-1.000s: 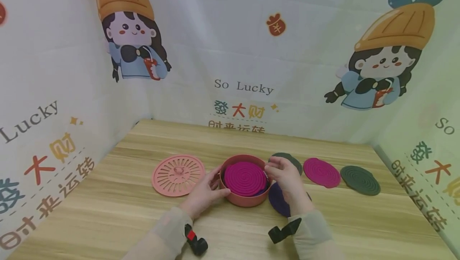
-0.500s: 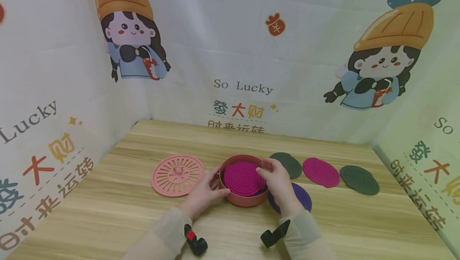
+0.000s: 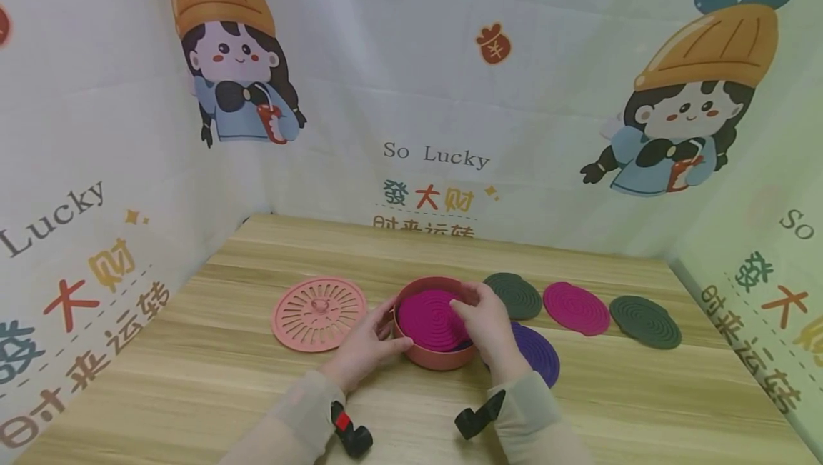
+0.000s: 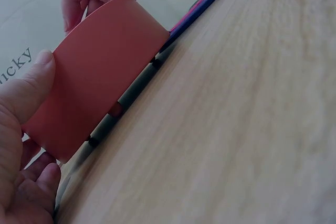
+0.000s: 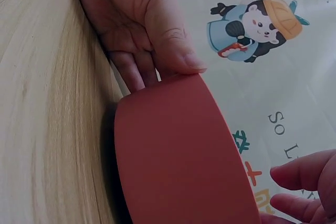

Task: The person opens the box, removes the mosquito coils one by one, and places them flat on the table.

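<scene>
A round coral-pink mosquito coil box [image 3: 440, 358] stands on the table with no lid on it. My left hand [image 3: 361, 345] grips its left side, thumb at the rim and fingers low underneath, as the left wrist view shows. Inside lies a magenta mosquito coil [image 3: 429, 318], with a dark edge showing below it. My right hand [image 3: 490, 326] reaches over the right rim, thumb and fingertips at the magenta coil's right part. In the right wrist view the right hand's fingers [image 5: 296, 171] are spread apart just above the rim.
A pink slotted lid [image 3: 319, 313] with a small knob lies left of the box. To the right are a dark green coil [image 3: 514, 296], a second magenta coil [image 3: 576, 308], another green coil [image 3: 645, 322] and a purple coil [image 3: 536, 352] partly behind my right hand. Printed cloth walls surround the table.
My right hand has moved left from beside the rim to over the magenta coil, which has shifted slightly left in the box. More of the purple coil shows. My left hand has stayed put.
</scene>
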Motion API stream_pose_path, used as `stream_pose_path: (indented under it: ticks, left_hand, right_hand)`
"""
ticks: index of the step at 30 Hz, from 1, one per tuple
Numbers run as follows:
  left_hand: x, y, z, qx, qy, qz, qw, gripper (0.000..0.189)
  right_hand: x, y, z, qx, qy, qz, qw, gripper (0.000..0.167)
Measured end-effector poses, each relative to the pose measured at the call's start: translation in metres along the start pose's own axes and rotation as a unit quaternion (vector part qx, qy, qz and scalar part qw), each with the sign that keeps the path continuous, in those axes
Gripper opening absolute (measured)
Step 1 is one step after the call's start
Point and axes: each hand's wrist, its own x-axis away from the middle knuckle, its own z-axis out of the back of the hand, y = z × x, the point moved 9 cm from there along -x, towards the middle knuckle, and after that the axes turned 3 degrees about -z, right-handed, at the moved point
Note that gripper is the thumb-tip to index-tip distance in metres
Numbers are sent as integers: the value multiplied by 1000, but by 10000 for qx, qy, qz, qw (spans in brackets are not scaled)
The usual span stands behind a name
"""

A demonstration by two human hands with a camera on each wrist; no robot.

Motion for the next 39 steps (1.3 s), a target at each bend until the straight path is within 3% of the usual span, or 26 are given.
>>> stream_pose_path:
  ticks: [7,12,25,30,39]
  left_hand:
    - [1,1,0,23,49,-24,10000,83]
    - [6,11,-1,66,65,23,10000,81]
    - [2,0,0,11,32,33,10000,85]
    - [1,0,1,-88,18,49,9999,87]
    - [0,-1,0,-57,0,16,10000,88]
  right_hand:
    - [1,0,-5,101,-64,75,9999,42]
    - [1,0,-7,118,-89,45,9999,41]
    - [2,-4,-8,395,2,197,9990,40]
    - [0,-2,-7,113,-28,187,9998,40]
    - [-2,6,-1,-1001,50,-160,9948,41]
